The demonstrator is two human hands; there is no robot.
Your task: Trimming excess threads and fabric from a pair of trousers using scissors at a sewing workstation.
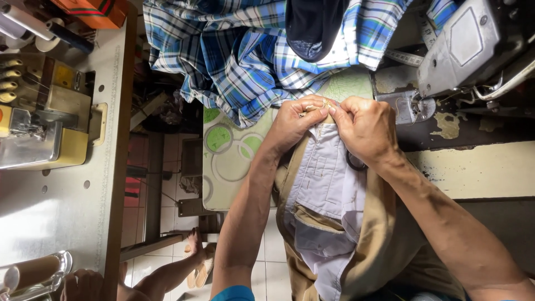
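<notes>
A pair of tan trousers (384, 234) lies turned inside out, showing the pale grey pocket lining (326, 178). My left hand (295, 122) and my right hand (365, 128) both pinch the top edge of the trousers near the waistband, fingertips almost touching. A small dark scissor loop (354, 163) shows under my right hand. The trousers rest on a table with a green circle-patterned cover (231, 150).
A grey sewing machine (473, 44) stands at the top right. A blue plaid shirt (245, 50) is heaped at the top. Another sewing table (56, 200) with a yellow machine (39, 122) is on the left. Another person's foot in a sandal (198, 262) is on the tiled floor.
</notes>
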